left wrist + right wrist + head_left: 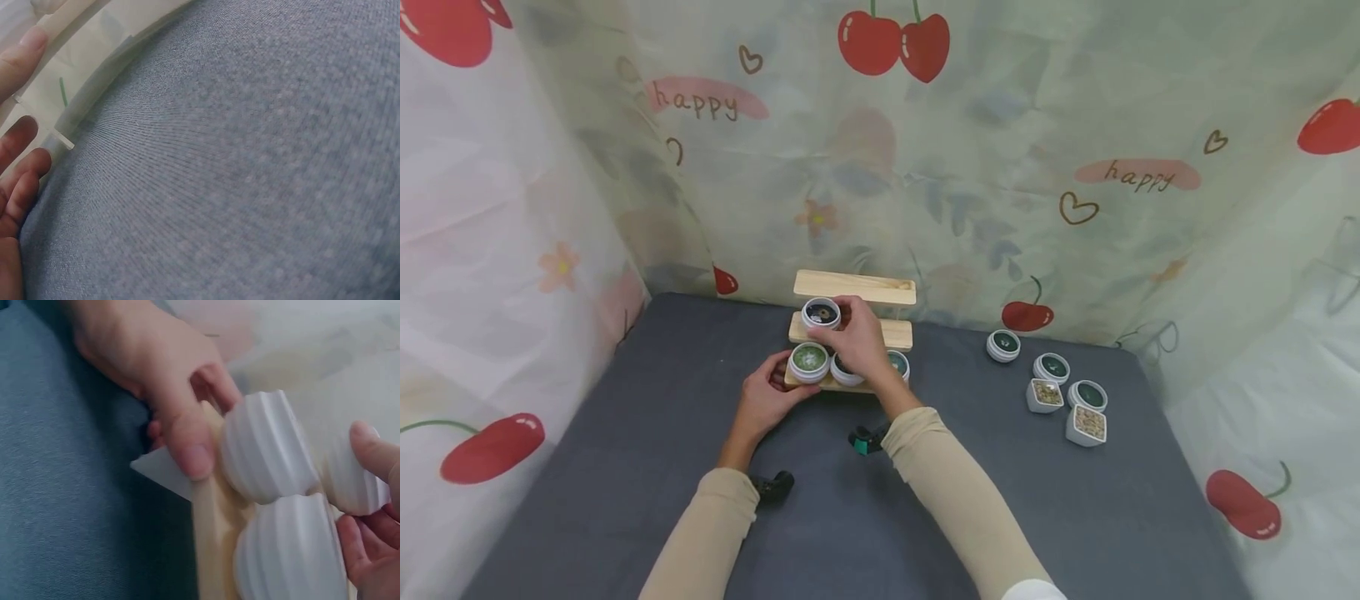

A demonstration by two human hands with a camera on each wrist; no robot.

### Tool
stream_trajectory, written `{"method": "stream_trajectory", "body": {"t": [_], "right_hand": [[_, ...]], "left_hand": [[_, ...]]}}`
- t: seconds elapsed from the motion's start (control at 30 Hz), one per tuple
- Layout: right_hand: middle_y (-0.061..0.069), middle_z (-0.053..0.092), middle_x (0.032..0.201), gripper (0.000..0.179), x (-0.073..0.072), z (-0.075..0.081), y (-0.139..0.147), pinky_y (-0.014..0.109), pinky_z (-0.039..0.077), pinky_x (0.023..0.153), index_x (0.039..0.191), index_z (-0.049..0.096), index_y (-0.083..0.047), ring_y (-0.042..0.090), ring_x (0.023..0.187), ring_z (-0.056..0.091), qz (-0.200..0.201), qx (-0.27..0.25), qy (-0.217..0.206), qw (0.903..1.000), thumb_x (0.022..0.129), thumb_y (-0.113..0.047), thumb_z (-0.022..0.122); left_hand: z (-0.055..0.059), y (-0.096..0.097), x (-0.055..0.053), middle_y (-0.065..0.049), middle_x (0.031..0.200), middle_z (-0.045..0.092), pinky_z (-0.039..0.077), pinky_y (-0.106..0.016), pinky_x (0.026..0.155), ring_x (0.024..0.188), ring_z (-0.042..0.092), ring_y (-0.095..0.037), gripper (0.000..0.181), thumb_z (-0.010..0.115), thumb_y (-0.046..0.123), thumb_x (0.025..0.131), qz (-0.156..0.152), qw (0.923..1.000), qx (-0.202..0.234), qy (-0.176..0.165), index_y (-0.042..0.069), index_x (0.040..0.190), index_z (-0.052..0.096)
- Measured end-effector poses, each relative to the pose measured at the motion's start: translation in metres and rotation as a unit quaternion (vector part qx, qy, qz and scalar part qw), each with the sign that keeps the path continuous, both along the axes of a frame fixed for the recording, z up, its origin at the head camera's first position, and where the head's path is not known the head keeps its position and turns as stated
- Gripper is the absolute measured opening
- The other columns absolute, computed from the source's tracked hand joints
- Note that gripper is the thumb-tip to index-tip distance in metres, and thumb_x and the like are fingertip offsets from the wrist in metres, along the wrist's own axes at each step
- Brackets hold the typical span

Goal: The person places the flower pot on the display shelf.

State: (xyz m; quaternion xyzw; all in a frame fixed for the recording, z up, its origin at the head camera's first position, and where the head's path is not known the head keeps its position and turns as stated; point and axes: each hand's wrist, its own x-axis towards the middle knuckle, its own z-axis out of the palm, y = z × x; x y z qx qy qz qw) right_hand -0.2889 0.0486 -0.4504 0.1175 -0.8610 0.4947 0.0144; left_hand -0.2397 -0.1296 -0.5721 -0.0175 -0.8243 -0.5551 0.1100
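Observation:
A three-tier wooden rack [854, 286] stands toward the back of the table. My left hand [767, 395] grips the left end of its lowest tier; in the right wrist view the thumb [195, 459] presses on the wood. My right hand [859, 337] pinches a round white ribbed pot [821, 312] with a dark top, at the left of the middle tier. Whether that pot touches the tier, I cannot tell. On the lowest tier sit a green-topped pot [808, 362], a second pot [846, 372] partly covered by my right hand, and a third [898, 364] behind the right forearm.
To the right on the dark grey tablecloth [970, 500] are three round white pots [1003, 345] with dark green tops and two square white pots [1086, 425] with grainy beige tops. A printed curtain [880, 167] rises right behind the rack. Dark wrist cameras [775, 487] hang beneath the forearms.

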Motion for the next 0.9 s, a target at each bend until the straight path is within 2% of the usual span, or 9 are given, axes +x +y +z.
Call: {"method": "stream_trajectory", "body": {"t": [0.23,0.43,0.63,0.73,0.9], "right_hand": [[0.007,0.066,0.120,0.063,0.001,0.002,-0.003,0.033,0.054,0.086,0.134,0.054,-0.009,0.020,0.102,0.065,-0.005,0.029,0.003,0.9995,0.085,-0.031,0.085],[0.005,0.065,0.120,0.061,0.003,0.003,-0.005,0.032,0.052,0.086,0.133,0.054,-0.010,0.018,0.102,0.064,-0.011,0.074,0.020,0.9970,0.085,-0.035,0.084],[0.005,0.065,0.124,0.065,0.002,0.003,-0.004,0.033,0.052,0.086,0.137,0.053,-0.011,0.017,0.103,0.063,-0.006,0.083,0.011,0.9965,0.086,-0.038,0.083],[0.006,0.065,0.129,0.070,0.001,0.004,0.000,0.036,0.053,0.091,0.140,0.051,-0.011,0.020,0.109,0.065,0.008,0.068,-0.003,0.9977,0.085,-0.041,0.083],[0.009,0.058,0.144,0.077,0.002,0.008,0.015,0.040,0.051,0.106,0.146,0.046,-0.012,0.025,0.131,0.060,0.039,0.030,-0.052,0.9975,0.085,-0.043,0.082]], "left_hand": [[0.000,-0.001,0.000,-0.007,0.105,0.071,0.050,-0.019,0.070,0.079,0.063,-0.011,0.076,0.093,0.040,0.072,-0.004,1.0000,0.001,0.001,0.016,0.137,0.061],[0.002,-0.001,0.001,-0.009,0.106,0.071,0.050,-0.019,0.071,0.081,0.064,-0.014,0.076,0.093,0.039,0.073,-0.007,1.0000,0.000,0.002,0.017,0.138,0.061],[0.001,-0.002,0.000,-0.009,0.107,0.071,0.050,-0.019,0.071,0.082,0.064,-0.015,0.076,0.093,0.039,0.073,-0.008,1.0000,-0.005,-0.004,0.017,0.138,0.060],[0.001,-0.002,-0.001,-0.008,0.106,0.071,0.050,-0.019,0.071,0.081,0.064,-0.015,0.076,0.093,0.038,0.073,-0.006,1.0000,-0.004,-0.001,0.017,0.138,0.061],[-0.001,-0.001,-0.001,-0.009,0.104,0.071,0.050,-0.018,0.071,0.080,0.064,-0.012,0.075,0.094,0.037,0.072,0.000,1.0000,-0.002,0.001,0.016,0.136,0.062]]}}
